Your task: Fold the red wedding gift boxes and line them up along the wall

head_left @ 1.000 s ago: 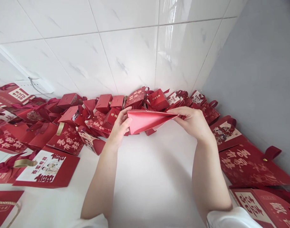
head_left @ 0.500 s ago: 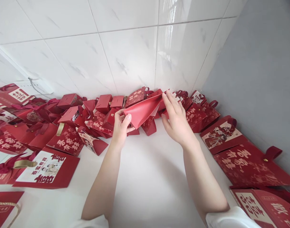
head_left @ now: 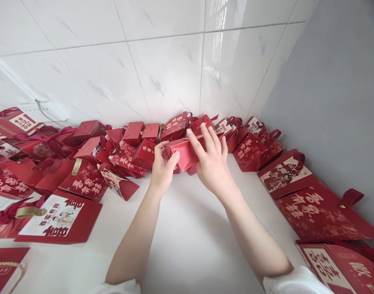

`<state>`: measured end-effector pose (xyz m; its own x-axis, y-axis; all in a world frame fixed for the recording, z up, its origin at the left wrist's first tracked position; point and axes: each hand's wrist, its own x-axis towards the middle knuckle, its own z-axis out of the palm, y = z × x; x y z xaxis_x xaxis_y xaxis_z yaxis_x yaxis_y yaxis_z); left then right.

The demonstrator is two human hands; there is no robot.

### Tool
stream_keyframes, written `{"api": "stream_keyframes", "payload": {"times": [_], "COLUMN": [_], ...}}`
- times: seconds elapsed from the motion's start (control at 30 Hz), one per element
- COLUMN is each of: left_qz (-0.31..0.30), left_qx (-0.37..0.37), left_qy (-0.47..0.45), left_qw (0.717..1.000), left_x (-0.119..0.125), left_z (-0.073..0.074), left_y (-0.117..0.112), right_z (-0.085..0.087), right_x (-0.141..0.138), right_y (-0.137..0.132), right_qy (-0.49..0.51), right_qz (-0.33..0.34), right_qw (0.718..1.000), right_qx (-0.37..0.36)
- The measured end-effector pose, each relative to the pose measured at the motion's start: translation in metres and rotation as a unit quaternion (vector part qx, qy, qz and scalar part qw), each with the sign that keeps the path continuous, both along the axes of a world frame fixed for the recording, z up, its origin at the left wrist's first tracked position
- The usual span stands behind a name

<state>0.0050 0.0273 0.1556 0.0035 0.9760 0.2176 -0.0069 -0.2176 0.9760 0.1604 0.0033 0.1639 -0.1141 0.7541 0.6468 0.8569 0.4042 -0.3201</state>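
A folded red paper bag is held over the white table, close to the row of red boxes at the wall. My left hand pinches its left end between thumb and fingers. My right hand lies across the bag's right part, fingers stretched out and pressing on it. The bag's right end is hidden under that hand.
Small red gift boxes are piled along the tiled wall. Flat red gift bags lie on the left. More red bags lie along the grey wall on the right.
The bag was spread wide between both hands; the right hand has swung left, folding it over to a much shorter shape. The left hand stayed nearly in place.
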Motion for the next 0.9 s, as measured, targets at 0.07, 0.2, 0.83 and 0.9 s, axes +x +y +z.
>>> {"api": "stream_keyframes", "payload": {"times": [0.07,0.2,0.83,0.9], "left_qz": [0.006,0.019,-0.01,-0.016], "left_qx": [0.016,0.05,-0.047,-0.046], "left_qy": [0.014,0.04,-0.114,-0.114], "left_qw": [1.0,0.998,0.992,0.992], "left_x": [0.001,0.002,-0.012,-0.014], "left_z": [0.0,0.0,0.011,0.011], "left_y": [-0.001,-0.002,0.003,0.003], "right_z": [0.001,0.003,0.018,0.018], "right_x": [-0.007,-0.013,0.012,0.018], "right_y": [-0.004,-0.009,-0.01,-0.009], "right_qy": [-0.021,-0.042,-0.073,-0.064], "right_qz": [0.015,0.06,0.145,0.132], "right_qw": [1.0,0.997,0.985,0.987], "right_qx": [-0.013,-0.026,0.057,0.062]}}
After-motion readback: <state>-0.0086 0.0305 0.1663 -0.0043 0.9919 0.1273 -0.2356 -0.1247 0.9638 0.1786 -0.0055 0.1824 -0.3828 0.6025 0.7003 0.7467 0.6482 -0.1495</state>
